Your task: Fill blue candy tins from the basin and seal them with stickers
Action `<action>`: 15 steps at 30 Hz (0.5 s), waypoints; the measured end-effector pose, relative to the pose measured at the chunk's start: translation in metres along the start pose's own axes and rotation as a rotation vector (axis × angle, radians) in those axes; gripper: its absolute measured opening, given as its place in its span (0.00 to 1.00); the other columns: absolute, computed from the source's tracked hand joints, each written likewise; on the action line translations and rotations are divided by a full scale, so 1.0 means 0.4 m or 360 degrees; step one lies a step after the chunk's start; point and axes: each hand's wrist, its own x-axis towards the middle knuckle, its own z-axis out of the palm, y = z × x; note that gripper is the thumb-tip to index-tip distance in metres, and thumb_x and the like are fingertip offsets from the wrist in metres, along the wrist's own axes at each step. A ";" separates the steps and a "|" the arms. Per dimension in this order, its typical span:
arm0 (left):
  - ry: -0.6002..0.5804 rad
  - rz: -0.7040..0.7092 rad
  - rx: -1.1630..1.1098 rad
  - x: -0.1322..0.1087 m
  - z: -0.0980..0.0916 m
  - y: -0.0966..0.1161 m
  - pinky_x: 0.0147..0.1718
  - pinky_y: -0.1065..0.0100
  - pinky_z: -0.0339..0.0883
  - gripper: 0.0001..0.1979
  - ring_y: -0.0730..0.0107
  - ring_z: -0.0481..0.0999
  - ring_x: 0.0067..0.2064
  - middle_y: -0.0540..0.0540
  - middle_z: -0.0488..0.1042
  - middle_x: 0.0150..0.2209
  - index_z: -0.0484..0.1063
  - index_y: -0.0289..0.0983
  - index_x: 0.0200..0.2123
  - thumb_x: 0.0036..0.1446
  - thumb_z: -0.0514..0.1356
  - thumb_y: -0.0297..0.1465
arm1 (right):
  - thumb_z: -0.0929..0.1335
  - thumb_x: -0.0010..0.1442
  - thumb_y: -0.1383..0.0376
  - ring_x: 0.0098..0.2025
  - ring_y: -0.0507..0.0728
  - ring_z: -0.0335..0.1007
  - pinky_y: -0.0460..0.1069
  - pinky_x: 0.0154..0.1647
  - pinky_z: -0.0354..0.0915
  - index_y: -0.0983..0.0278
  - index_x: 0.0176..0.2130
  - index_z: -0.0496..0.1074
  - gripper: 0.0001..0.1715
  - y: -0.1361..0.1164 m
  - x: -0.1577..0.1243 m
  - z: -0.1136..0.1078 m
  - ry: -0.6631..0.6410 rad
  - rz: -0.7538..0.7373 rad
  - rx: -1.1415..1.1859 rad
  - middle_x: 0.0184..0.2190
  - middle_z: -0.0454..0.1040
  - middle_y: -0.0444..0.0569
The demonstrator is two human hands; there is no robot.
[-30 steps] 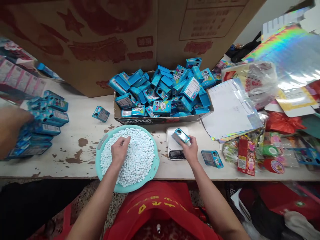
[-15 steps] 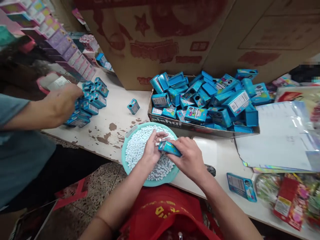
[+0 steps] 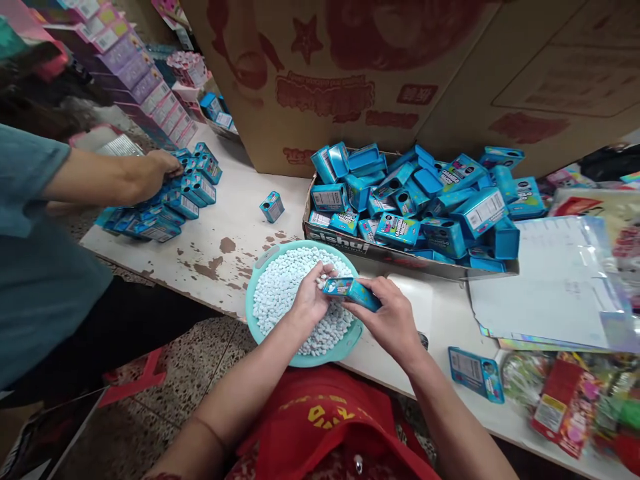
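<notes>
My right hand (image 3: 393, 313) grips a small blue candy tin (image 3: 353, 291), which is tilted on its side with its end toward my other hand. Curled into a cup, my left hand (image 3: 313, 293) meets that end of the tin, and a few small white candies show between its fingers. Both hands are above a turquoise bowl (image 3: 254, 320) full of white candies (image 3: 280, 287). How many candies the left palm holds is hidden.
Behind the bowl, a cardboard tray (image 3: 345, 248) is heaped with blue tins. One tin (image 3: 272, 207) stands alone on the table; another (image 3: 475, 375) lies at right. A co-worker's hand (image 3: 163, 167) reaches over grouped tins (image 3: 185, 200) at left. A large carton (image 3: 350, 80) stands behind.
The tin in my right hand has turned a little and shifted slightly right. My left fingers stay at its end. The co-worker's arm has moved further right over the grouped tins.
</notes>
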 end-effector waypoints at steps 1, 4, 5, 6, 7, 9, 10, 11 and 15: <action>0.0023 -0.0031 -0.0017 0.000 0.002 -0.001 0.22 0.71 0.66 0.10 0.74 0.70 0.22 0.47 0.71 0.23 0.69 0.33 0.27 0.53 0.59 0.34 | 0.71 0.54 0.53 0.37 0.58 0.67 0.52 0.37 0.62 0.61 0.41 0.72 0.18 0.001 -0.007 0.000 0.0025 0.0027 0.0024 0.33 0.73 0.48; -0.0003 -0.0117 -0.0060 -0.001 0.001 0.006 0.20 0.74 0.64 0.10 0.77 0.68 0.20 0.49 0.68 0.21 0.69 0.33 0.27 0.55 0.59 0.34 | 0.71 0.52 0.54 0.38 0.58 0.68 0.53 0.39 0.61 0.60 0.41 0.72 0.17 0.012 -0.038 -0.009 0.0146 0.0101 0.0112 0.35 0.73 0.47; -0.0063 -0.0137 -0.0042 -0.001 -0.002 0.011 0.17 0.76 0.62 0.10 0.79 0.65 0.18 0.51 0.65 0.20 0.68 0.33 0.28 0.55 0.59 0.34 | 0.72 0.52 0.54 0.39 0.58 0.68 0.52 0.40 0.62 0.59 0.41 0.72 0.18 0.022 -0.051 -0.016 0.0212 0.0150 0.0146 0.35 0.73 0.47; -0.0131 -0.0156 -0.0019 -0.001 -0.006 0.018 0.15 0.78 0.58 0.10 0.81 0.62 0.17 0.53 0.62 0.18 0.68 0.33 0.28 0.55 0.60 0.35 | 0.72 0.51 0.54 0.39 0.57 0.67 0.52 0.39 0.62 0.59 0.40 0.72 0.18 0.038 -0.066 -0.024 0.0291 0.0230 0.0180 0.36 0.73 0.47; -0.0192 -0.0168 0.0004 0.000 -0.011 0.026 0.13 0.79 0.53 0.10 0.82 0.59 0.15 0.55 0.58 0.16 0.68 0.33 0.28 0.55 0.60 0.35 | 0.72 0.50 0.54 0.38 0.57 0.67 0.52 0.39 0.62 0.60 0.40 0.71 0.19 0.060 -0.082 -0.033 0.0376 0.0341 0.0211 0.36 0.73 0.46; -0.0250 -0.0158 0.0053 0.004 -0.018 0.043 0.11 0.80 0.50 0.10 0.83 0.56 0.14 0.56 0.56 0.16 0.67 0.34 0.28 0.56 0.59 0.35 | 0.72 0.48 0.53 0.34 0.56 0.66 0.51 0.36 0.63 0.61 0.40 0.70 0.22 0.124 -0.116 -0.049 0.0548 0.0627 0.0272 0.35 0.72 0.46; -0.0224 -0.0123 0.0075 0.006 -0.021 0.051 0.12 0.80 0.51 0.09 0.82 0.57 0.15 0.55 0.58 0.17 0.66 0.34 0.28 0.57 0.58 0.34 | 0.72 0.47 0.53 0.33 0.55 0.65 0.51 0.35 0.63 0.61 0.40 0.69 0.23 0.164 -0.133 -0.053 0.0619 0.0770 0.0305 0.35 0.72 0.46; -0.0174 -0.0080 0.0098 0.010 -0.022 0.058 0.13 0.80 0.53 0.09 0.82 0.60 0.16 0.53 0.61 0.18 0.66 0.34 0.28 0.58 0.57 0.32 | 0.72 0.46 0.53 0.33 0.55 0.66 0.51 0.35 0.63 0.62 0.41 0.68 0.25 0.206 -0.148 -0.056 0.0694 0.0888 0.0352 0.34 0.71 0.46; -0.0031 0.0004 0.0171 0.023 -0.021 0.068 0.15 0.80 0.58 0.10 0.79 0.65 0.20 0.50 0.64 0.22 0.65 0.33 0.27 0.60 0.53 0.30 | 0.73 0.42 0.53 0.33 0.55 0.67 0.52 0.38 0.64 0.64 0.40 0.66 0.28 0.354 -0.191 -0.036 0.0873 0.1088 0.0510 0.33 0.71 0.45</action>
